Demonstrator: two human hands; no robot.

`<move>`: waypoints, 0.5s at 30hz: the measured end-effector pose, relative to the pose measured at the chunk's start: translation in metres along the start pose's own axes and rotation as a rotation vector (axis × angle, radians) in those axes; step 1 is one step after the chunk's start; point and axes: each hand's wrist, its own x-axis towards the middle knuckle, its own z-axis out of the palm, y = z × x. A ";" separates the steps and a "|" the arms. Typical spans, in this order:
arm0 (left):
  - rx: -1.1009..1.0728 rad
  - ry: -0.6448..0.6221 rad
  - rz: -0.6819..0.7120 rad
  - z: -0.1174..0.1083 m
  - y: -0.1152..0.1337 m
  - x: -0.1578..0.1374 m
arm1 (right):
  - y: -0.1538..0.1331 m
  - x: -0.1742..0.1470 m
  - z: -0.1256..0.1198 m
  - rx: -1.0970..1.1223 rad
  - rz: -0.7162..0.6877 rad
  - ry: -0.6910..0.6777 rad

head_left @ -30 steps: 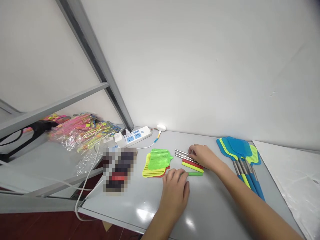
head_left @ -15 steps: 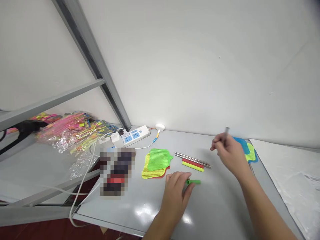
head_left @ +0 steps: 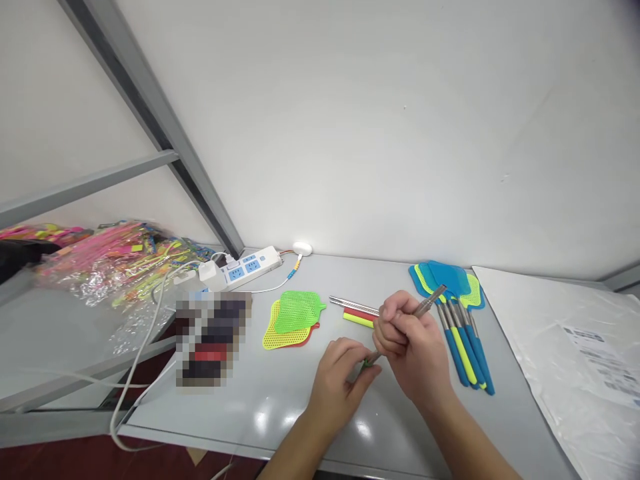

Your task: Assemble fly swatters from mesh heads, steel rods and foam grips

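My left hand is closed around a green handle sleeve, mostly hidden by the fingers. My right hand grips a metal rod, whose upper end sticks out past the thumb. The rod's lower end meets the green sleeve; how far it goes in cannot be seen. Behind my hands lie metal rods, a red sleeve and a yellow sleeve, partly covered by my right hand. To the left rest a green fly swatter head, a yellow one and a red one.
Several fly swatters with blue and yellow handles lie at the right, beside a white plastic package. A power strip with cables stands at the back left. Bagged colourful items fill the left shelf. A pixelated object lies on the table.
My right hand has moved left and down with the rod, bringing it to the green sleeve in my left hand. The view has turned right, showing the finished-looking swatters' handles.
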 end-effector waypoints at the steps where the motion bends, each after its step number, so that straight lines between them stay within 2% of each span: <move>1: 0.004 -0.003 -0.008 0.001 0.000 0.001 | 0.001 -0.001 0.000 -0.005 0.007 -0.001; 5: 0.036 -0.011 0.017 0.000 0.001 0.002 | 0.007 -0.005 -0.001 -0.037 0.001 0.030; 9: 0.069 -0.040 0.056 0.000 0.001 0.000 | 0.011 -0.008 -0.001 -0.156 -0.016 0.002; 13: 0.111 -0.075 0.050 0.001 -0.001 -0.002 | 0.012 -0.015 -0.003 -0.342 -0.005 -0.022; 15: 0.129 -0.088 0.050 0.002 -0.003 -0.002 | 0.010 -0.020 -0.005 -0.469 0.043 -0.077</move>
